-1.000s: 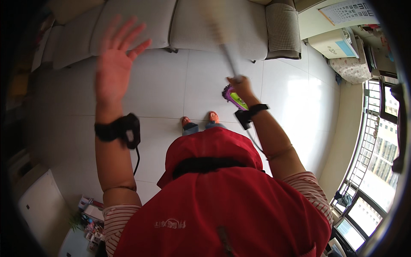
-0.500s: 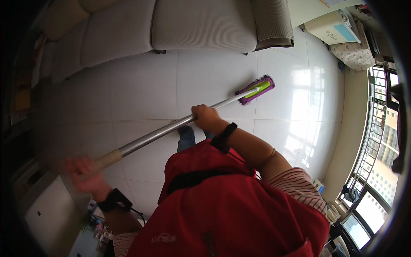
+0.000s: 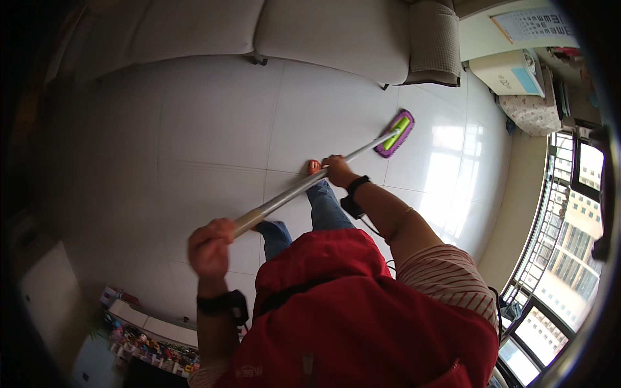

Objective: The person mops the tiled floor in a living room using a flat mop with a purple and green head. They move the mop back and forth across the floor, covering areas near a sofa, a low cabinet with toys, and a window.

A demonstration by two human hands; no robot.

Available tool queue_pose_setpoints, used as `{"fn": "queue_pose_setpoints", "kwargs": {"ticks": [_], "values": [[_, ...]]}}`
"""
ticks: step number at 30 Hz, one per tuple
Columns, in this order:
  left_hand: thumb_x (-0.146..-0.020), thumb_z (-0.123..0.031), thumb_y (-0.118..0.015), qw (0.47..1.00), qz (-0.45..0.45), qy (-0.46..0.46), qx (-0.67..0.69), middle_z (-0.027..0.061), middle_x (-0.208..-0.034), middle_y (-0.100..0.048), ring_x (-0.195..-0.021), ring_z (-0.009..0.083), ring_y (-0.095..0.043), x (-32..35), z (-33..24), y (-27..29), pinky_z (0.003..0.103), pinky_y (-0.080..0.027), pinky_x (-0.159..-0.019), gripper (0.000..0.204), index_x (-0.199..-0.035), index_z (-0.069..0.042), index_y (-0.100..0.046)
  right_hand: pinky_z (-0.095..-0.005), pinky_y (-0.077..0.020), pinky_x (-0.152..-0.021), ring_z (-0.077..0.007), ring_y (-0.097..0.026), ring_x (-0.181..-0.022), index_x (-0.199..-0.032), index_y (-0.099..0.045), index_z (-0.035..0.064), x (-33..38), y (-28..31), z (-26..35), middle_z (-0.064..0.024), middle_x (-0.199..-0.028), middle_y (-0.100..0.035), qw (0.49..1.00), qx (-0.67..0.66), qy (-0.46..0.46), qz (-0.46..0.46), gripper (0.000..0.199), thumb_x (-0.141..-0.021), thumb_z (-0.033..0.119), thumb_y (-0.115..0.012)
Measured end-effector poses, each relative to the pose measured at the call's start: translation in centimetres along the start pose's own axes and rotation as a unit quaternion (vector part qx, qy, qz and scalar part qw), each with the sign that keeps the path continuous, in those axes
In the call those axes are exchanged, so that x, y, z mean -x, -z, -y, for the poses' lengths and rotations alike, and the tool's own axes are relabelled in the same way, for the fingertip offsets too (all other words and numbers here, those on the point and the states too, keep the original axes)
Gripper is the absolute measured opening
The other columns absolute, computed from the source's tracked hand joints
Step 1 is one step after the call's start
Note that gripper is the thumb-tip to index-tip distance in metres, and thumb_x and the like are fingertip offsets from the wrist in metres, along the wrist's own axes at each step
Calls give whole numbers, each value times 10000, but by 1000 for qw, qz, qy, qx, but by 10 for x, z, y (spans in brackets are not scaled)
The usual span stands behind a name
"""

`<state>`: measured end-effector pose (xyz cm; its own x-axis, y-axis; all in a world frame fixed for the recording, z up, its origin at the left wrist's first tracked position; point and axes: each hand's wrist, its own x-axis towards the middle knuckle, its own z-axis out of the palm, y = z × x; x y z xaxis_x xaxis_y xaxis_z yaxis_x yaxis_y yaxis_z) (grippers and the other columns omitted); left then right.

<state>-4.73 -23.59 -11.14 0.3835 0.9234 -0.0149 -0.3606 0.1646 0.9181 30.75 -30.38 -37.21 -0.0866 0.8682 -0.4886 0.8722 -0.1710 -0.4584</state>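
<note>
A flat mop (image 3: 291, 193) slants across the view, its silver pole running from lower left to upper right. Its head (image 3: 396, 133) is purple and fluffy with a lime green plate, and rests on the pale tiled floor (image 3: 220, 123). My left hand (image 3: 212, 247) is wrapped round the beige grip at the pole's upper end. Farther down, my right hand (image 3: 337, 171) grasps the metal pole, close to my foot. Both wrists wear black bands.
A grey sofa (image 3: 336, 39) on thin legs stands along the far side. Boxes (image 3: 508, 72) and a flowered cloth bundle sit at the far right, beside a barred window (image 3: 550, 239). A shelf of small colourful items (image 3: 152, 343) lies at the near left.
My left hand has moved right and inward with the grip. The right hand has shifted slightly right. The mop head has turned more upright, and one foot has come into view.
</note>
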Motion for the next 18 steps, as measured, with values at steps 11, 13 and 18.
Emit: {"fn": "queue_pose_setpoints", "kwargs": {"ticks": [11,13,18], "values": [[-899,-206,-445,757,-574,-258,-176,5,-574,-280,-556,122,-307,322,-282,229,315,-317,-607,196,-770,-63,-409,-414,-478,-744,-264,-539,-928,-924,-631,94,-50,-136,576,-123,-881,-589,929,-14,359,88,105,-839,141,-591],[-903,-201,-451,782,-547,-253,-161,6,-582,-292,-561,122,-323,354,-297,248,307,-325,-607,186,-793,-55,-419,-429,-536,-678,-312,-538,-929,-934,-637,68,-60,-137,608,-127,-977,-581,924,-79,366,76,142,-808,117,-592],[-913,-190,-464,779,-539,-263,-183,11,-601,-322,-574,122,-363,385,-329,286,287,-345,-607,167,-850,-37,-444,-445,-496,-707,-284,-515,-951,-901,-631,81,-59,-115,623,-93,-936,-588,917,-174,356,40,117,-784,82,-630]]}}
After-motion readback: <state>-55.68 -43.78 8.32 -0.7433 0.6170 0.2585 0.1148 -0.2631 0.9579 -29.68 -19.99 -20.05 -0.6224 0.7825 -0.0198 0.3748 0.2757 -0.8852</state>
